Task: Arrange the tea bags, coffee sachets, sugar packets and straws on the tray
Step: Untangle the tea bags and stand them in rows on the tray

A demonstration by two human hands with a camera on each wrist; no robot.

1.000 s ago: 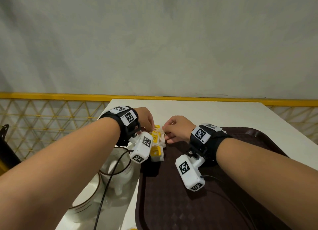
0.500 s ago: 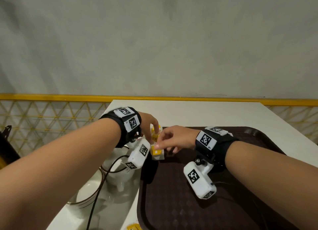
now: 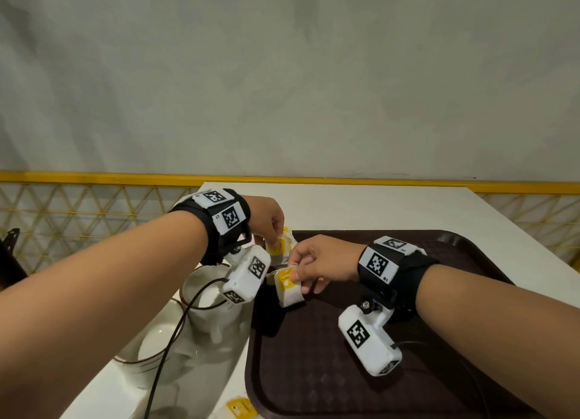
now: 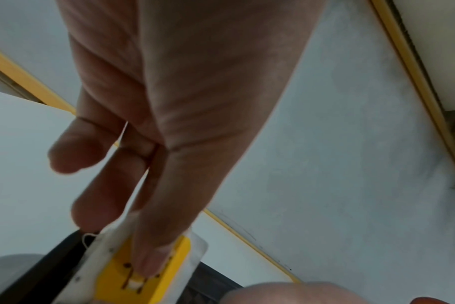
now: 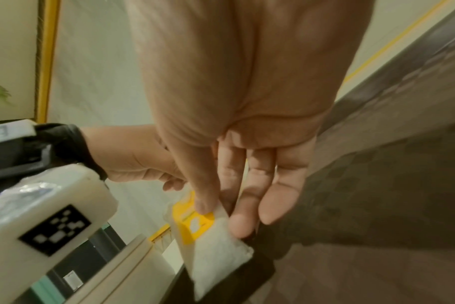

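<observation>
Just then my right hand (image 3: 317, 263) pinched a tea bag (image 3: 288, 288) by its yellow tag, thumb on the tag's face and fingertips (image 5: 243, 225) behind it, so that grip was closed on the bag. The white pouch hung below my fingers, over the near-left corner of the dark brown tray (image 3: 314, 371), tilted rather than hanging straight. Whether its lower corner touched the tray, I could not tell.

Just beside it, to the left and a little farther from me, my left hand (image 3: 270, 219) held a second tea bag (image 3: 277, 246), thumb pressed on its yellow tag and fingers curled round the far side; that grip too was closed on its bag. In the left wrist view the thumb tip lay flat on the yellow square of this bag (image 4: 143, 267), with a loop of white string showing at its edge. The two bags were close together, apart by a small gap.

Below my left wrist, on the white bench (image 3: 361, 205), stood a white cup (image 3: 208, 305), and nearer me a white bowl with a brown rim (image 3: 147, 352). Another tea bag (image 3: 240, 409) lay on the bench just left of the tray's near edge, well below both grips.
</observation>
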